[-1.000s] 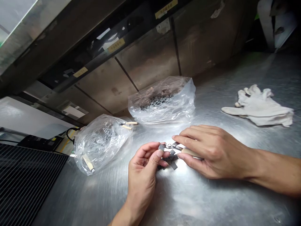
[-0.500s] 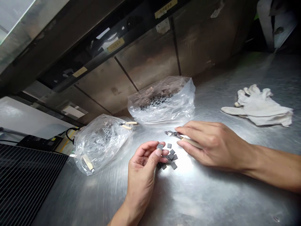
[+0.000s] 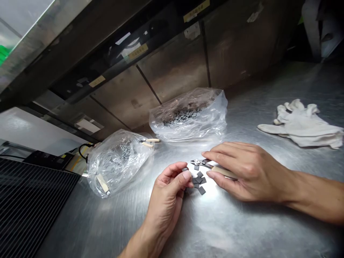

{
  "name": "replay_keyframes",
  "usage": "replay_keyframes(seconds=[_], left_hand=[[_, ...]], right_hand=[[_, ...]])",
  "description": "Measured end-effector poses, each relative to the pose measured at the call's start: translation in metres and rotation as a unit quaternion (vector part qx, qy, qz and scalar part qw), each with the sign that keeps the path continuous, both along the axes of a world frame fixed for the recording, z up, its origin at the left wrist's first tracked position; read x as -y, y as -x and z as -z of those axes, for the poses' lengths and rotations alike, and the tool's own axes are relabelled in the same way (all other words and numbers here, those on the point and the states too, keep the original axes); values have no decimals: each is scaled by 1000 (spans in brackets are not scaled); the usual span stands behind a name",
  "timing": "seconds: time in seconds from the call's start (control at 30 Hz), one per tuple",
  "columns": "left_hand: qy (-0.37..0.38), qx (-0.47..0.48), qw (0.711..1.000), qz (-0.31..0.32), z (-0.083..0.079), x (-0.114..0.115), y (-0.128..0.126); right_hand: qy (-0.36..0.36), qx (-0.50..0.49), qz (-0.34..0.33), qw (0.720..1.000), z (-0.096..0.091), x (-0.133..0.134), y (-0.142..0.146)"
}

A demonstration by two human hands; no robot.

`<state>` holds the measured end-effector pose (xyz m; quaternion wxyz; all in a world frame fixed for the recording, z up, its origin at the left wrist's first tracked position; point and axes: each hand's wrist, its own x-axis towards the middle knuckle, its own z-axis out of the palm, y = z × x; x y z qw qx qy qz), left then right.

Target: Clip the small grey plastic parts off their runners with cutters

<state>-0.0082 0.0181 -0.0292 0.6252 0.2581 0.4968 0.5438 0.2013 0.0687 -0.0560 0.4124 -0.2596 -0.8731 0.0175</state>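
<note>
Between the thumb and fingers of my left hand (image 3: 169, 186) is a small dark grey square piece (image 3: 185, 169), mostly covered by the fingertips. My right hand (image 3: 244, 172) is closed around the beige handles of a pair of cutting pliers (image 3: 200, 163). The jaws point left, a short gap from the left fingertips. Under and beside the jaws, several more grey square pieces (image 3: 199, 180) lie in a loose pile on the metal table (image 3: 215, 229). My left hand partly hides that pile.
A clear plastic bag (image 3: 190, 123) of grey pieces stands at the back. Another clear bag (image 3: 118, 161) with pieces lies left, a beige-handled tool (image 3: 149, 142) at its edge and a beige-handled knife-like item (image 3: 102, 184) on it. White gloves (image 3: 303, 125) lie right. A metal shelf (image 3: 107, 53) overhangs the back.
My left hand has turned, so the grey piece now shows edge-on rather than its ribbed face. The pliers have come slightly lower, over a loose piece. The whole view has shifted a little.
</note>
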Motion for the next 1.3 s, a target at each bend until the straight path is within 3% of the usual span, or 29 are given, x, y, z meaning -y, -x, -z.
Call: replay_keyframes(seconds=[0.83, 1.3], left_hand=[[36, 13, 999, 15, 2, 3, 3], [26, 3, 1000, 12, 3, 1, 3]], right_hand=[[-86, 66, 23, 994, -8, 3, 0], [-76, 73, 15, 994, -9, 2, 0]])
